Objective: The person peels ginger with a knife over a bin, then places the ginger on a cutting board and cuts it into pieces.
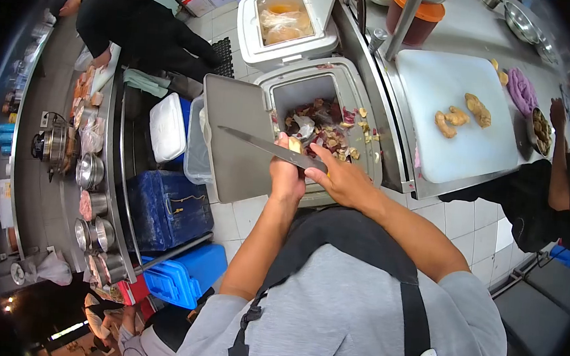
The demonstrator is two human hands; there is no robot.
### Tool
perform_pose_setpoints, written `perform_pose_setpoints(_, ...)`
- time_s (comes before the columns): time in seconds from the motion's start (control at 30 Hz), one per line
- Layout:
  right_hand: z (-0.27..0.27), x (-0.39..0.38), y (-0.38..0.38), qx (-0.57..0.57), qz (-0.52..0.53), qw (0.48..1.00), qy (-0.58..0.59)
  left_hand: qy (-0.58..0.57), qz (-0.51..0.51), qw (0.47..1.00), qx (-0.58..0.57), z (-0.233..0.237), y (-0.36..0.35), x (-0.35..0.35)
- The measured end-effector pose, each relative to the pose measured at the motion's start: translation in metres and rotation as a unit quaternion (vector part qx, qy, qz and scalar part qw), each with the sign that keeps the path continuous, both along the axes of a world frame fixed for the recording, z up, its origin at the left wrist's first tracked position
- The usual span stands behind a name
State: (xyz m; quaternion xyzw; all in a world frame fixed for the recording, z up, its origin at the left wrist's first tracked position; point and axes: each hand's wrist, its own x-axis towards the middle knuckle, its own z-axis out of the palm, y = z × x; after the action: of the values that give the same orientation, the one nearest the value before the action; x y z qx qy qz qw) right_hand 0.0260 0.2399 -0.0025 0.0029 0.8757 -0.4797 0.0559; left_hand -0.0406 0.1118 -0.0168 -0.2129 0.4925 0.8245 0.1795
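My left hand (287,177) is closed around a pale, partly peeled piece of ginger (294,144). In my right hand (343,179) is a long-bladed kitchen knife (251,140), its tip pointing left and its blade lying across the ginger; my right fingers hide the handle. Both hands are above the near side of a grey bin (355,74). Peelings and scraps (324,131) lie inside it, with more bits on its right rim. Its flat grey lid (231,141) hangs open on the left.
Ginger roots (477,111) lie on a white cutting board (431,76) to the right. Beside it are a purple cloth (522,91) and a co-worker's arm (558,174). A white bin (249,27) stands beyond. Another person (137,22) works at the left counter, above a blue crate (167,209).
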Motion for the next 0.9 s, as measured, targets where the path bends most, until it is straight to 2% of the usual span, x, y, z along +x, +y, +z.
perform_pose_setpoints(0.07, -0.002, -0.004, 0.003, -0.006, -0.027, 1.000, 0.007, 0.001, -0.003, 1.000, -0.006, 0.006, 0.006, 0.004)
perform_pose_setpoints(0.17, -0.005, -0.021, 0.012, -0.070, -0.075, 0.994, -0.033, 0.006, -0.102, 0.995, 0.018, 0.010, 0.006, 0.023)
perform_pose_setpoints(0.23, -0.006, -0.017, 0.011, -0.085, -0.074, 0.993, -0.044, 0.000, -0.100, 0.994, 0.053, 0.003, -0.002, 0.014)
perform_pose_setpoints(0.3, -0.015, -0.009, 0.009, -0.120, -0.087, 0.989, -0.002, -0.021, -0.107, 0.984, 0.142, -0.001, -0.013, 0.001)
perform_pose_setpoints(0.33, -0.013, -0.006, 0.009, -0.057, -0.076, 0.993, 0.064, -0.024, -0.110, 0.982, 0.153, 0.003, -0.017, -0.004)
perform_pose_setpoints(0.37, -0.011, -0.001, 0.011, -0.057, -0.067, 0.994, 0.069, -0.017, -0.102, 0.983, 0.153, 0.006, -0.020, -0.006)
perform_pose_setpoints(0.43, 0.021, 0.007, 0.013, 0.070, -0.011, 0.998, -0.003, -0.041, -0.057, 0.984, 0.161, 0.013, -0.024, -0.011)
perform_pose_setpoints(0.47, 0.020, 0.009, 0.011, 0.100, -0.006, 0.995, 0.016, -0.043, -0.069, 0.987, 0.135, 0.015, -0.026, -0.013)
perform_pose_setpoints(0.57, 0.011, 0.011, 0.008, 0.144, -0.016, 0.989, 0.040, -0.062, -0.012, 0.989, 0.134, 0.034, -0.016, -0.012)
perform_pose_setpoints(0.73, 0.009, 0.009, 0.007, 0.166, -0.012, 0.985, 0.057, -0.065, -0.046, 0.983, 0.168, 0.020, -0.027, -0.011)
perform_pose_setpoints(0.83, 0.015, 0.009, 0.007, 0.181, 0.002, 0.984, 0.008, -0.046, -0.043, 0.984, 0.167, 0.015, -0.031, -0.008)
perform_pose_setpoints(0.9, 0.010, 0.010, 0.006, 0.177, 0.002, 0.984, 0.016, -0.039, -0.037, 0.993, 0.106, 0.015, -0.028, -0.005)
